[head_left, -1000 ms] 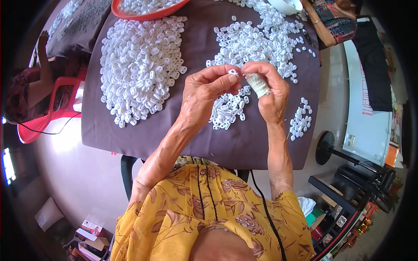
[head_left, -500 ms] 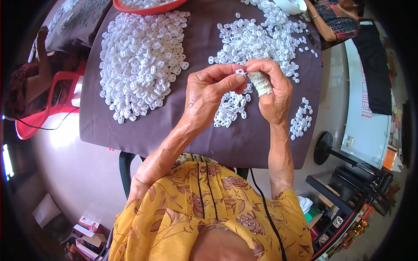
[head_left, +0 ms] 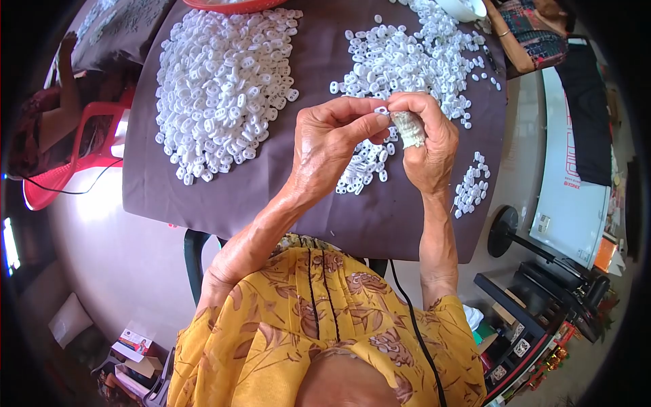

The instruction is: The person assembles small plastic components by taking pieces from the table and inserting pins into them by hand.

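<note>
My left hand (head_left: 332,146) pinches a small white plastic piece (head_left: 381,110) between thumb and index finger. Against its fingertips, my right hand (head_left: 428,139) is closed, with a whitish wrapping (head_left: 409,129) around one finger; whatever its fingertips hold is too small to make out. Below the hands lies a small pile of white pieces (head_left: 363,169). A large heap of white pieces (head_left: 220,88) is on the left of the brown cloth, and another heap (head_left: 400,61) lies beyond my hands. Several more pieces (head_left: 471,186) sit to the right of my right hand.
A red basin (head_left: 237,5) and a white bowl (head_left: 464,8) stand at the far side of the brown-covered table (head_left: 271,203). Another person's arm (head_left: 512,44) rests at the upper right. Someone else's arm (head_left: 64,98) shows at the left, by a red chair (head_left: 74,159).
Both hands stay together and appear slightly further right in view. The white piece in my left hand is now nearer my right fingertips. The table view has shifted slightly.
</note>
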Motion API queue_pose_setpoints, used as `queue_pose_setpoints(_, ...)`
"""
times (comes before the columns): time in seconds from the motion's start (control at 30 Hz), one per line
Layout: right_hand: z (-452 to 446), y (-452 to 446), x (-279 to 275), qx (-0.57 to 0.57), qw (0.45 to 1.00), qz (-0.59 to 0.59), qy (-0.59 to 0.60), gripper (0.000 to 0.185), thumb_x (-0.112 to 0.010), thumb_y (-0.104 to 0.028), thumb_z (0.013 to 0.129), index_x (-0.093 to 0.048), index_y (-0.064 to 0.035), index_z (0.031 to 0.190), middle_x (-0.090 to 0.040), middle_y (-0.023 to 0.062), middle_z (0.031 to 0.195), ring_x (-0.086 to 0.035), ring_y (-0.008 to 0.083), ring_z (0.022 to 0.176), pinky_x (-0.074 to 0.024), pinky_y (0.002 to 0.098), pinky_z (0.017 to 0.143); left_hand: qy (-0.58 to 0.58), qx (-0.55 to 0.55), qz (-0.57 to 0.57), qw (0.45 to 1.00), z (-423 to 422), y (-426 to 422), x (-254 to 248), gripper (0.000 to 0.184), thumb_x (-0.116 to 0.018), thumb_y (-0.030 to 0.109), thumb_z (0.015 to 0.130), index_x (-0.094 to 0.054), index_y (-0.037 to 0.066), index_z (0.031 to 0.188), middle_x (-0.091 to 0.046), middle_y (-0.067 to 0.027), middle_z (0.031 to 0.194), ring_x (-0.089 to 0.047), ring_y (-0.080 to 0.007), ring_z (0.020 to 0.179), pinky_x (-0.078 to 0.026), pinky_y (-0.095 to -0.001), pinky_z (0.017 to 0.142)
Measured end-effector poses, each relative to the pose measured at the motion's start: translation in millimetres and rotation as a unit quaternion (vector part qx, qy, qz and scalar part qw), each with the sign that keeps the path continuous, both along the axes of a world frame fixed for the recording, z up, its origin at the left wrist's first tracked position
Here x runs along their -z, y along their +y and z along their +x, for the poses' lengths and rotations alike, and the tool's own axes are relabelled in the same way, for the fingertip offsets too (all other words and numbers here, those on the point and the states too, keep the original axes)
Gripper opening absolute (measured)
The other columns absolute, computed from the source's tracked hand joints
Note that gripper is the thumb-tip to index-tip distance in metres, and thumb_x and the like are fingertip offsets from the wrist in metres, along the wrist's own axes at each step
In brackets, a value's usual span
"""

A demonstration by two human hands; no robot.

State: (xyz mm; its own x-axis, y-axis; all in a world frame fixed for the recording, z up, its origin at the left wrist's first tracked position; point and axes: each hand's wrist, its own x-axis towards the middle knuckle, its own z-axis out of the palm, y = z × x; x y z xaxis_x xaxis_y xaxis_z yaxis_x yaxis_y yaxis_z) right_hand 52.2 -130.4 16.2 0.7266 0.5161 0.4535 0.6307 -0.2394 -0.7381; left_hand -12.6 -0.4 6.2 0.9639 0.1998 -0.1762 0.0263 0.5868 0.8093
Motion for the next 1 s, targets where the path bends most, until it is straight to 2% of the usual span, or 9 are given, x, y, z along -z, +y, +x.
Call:
queue_pose_setpoints(0.27,0.6,3.8,7.1,0.017,0.994,-0.059,-0.089,0.031,-0.050,0.013,0.061,-0.053,-0.0040,0.087,-0.061,0.0088,0.081,-0.062,0.0242,0.072,-0.0484,0.0309,0.061,0.009,-0.008,0.041,0.999,2.1,-1.9,11.6,0.015,-0.062,0.004,0.080,-0.063,-0.006,0.091,-0.063,-0.0084,0.075,-0.058,-0.0106,0.068,-0.048,-0.0224,0.063)
queue_pose_setpoints(0.33,4.3,3.5,6.6,-0.007,0.998,-0.062,-0.027,0.026,-0.050,0.012,0.066,-0.054,-0.0037,0.087,-0.061,0.0102,0.080,-0.063,0.0247,0.072,-0.0483,0.0308,0.061,0.015,-0.008,0.003,1.000,4.7,-0.8,16.4,0.015,-0.062,0.004,0.080,-0.063,-0.006,0.091,-0.064,-0.0084,0.075,-0.058,-0.0110,0.069,-0.048,-0.0232,0.064)
queue_pose_setpoints(0.53,20.7,-18.7,5.3,0.001,0.993,0.011,0.121,0.028,-0.049,0.005,0.078,-0.059,-0.0043,0.103,-0.066,0.0061,0.084,-0.063,0.0133,0.076,-0.0488,0.0274,0.064,0.017,0.002,-0.061,0.998,7.6,3.8,20.0,0.017,-0.066,0.007,0.078,-0.063,-0.004,0.091,-0.064,-0.0092,0.076,-0.060,-0.0145,0.068,-0.050,-0.0270,0.066)
queue_pose_setpoints(0.63,32.8,-43.6,15.1,0.116,0.979,-0.039,0.160,0.020,-0.050,0.000,0.082,-0.060,-0.0032,0.099,-0.064,0.0037,0.079,-0.061,0.0115,0.074,-0.0457,0.0238,0.068,0.023,-0.011,-0.074,0.997,8.9,8.3,18.0,0.019,-0.067,0.009,0.077,-0.061,-0.003,0.091,-0.063,-0.0091,0.078,-0.060,-0.0154,0.068,-0.050,-0.0273,0.065)
queue_pose_setpoints(0.67,34.7,-52.3,22.1,0.120,0.980,-0.040,0.156,0.020,-0.050,0.000,0.082,-0.060,-0.0032,0.099,-0.064,0.0037,0.079,-0.061,0.0115,0.074,-0.0457,0.0238,0.068,0.023,0.004,-0.065,0.998,9.5,12.0,19.6,0.015,-0.061,0.006,0.082,-0.060,-0.001,0.095,-0.063,-0.0093,0.084,-0.061,-0.0156,0.075,-0.050,-0.0292,0.071)
queue_pose_setpoints(0.73,35.8,-68.7,43.2,0.150,0.967,-0.177,0.107,0.016,-0.052,0.000,0.080,-0.062,-0.0031,0.092,-0.064,0.0059,0.079,-0.062,0.0140,0.072,-0.0458,0.0246,0.066,-0.001,0.007,-0.071,0.997,11.9,15.6,17.9,0.012,-0.061,0.007,0.082,-0.060,0.000,0.092,-0.063,-0.0083,0.083,-0.060,-0.0145,0.074,-0.050,-0.0281,0.069)
queue_pose_setpoints(0.77,34.5,-75.3,54.1,0.151,0.967,-0.177,0.106,0.016,-0.052,0.000,0.080,-0.062,-0.0031,0.092,-0.064,0.0059,0.079,-0.062,0.0140,0.072,-0.0458,0.0246,0.066,-0.002,0.009,-0.071,0.997,13.9,17.3,16.2,0.012,-0.061,0.007,0.082,-0.060,0.000,0.092,-0.063,-0.0083,0.083,-0.060,-0.0145,0.074,-0.050,-0.0281,0.069)
queue_pose_setpoints(0.83,31.8,-84.8,72.3,0.111,0.972,-0.206,0.018,0.022,-0.055,0.002,0.074,-0.061,-0.0055,0.093,-0.062,0.0148,0.082,-0.061,0.0313,0.073,-0.0469,0.0349,0.063,-0.024,0.000,-0.073,0.997,18.1,19.5,10.7,0.010,-0.061,0.009,0.083,-0.060,0.001,0.090,-0.062,-0.0073,0.083,-0.059,-0.0132,0.073,-0.048,-0.0268,0.068)
queue_pose_setpoints(1.0,30.1,-74.3,91.5,0.110,0.964,-0.237,-0.040,0.021,-0.051,0.002,0.071,-0.060,-0.0060,0.088,-0.060,0.0150,0.080,-0.058,0.0351,0.075,-0.0470,0.0404,0.063,-0.040,-0.015,-0.084,0.996,22.1,17.6,-4.6,0.015,-0.064,0.010,0.080,-0.060,0.000,0.090,-0.062,-0.0082,0.083,-0.059,-0.0142,0.072,-0.049,-0.0268,0.066)
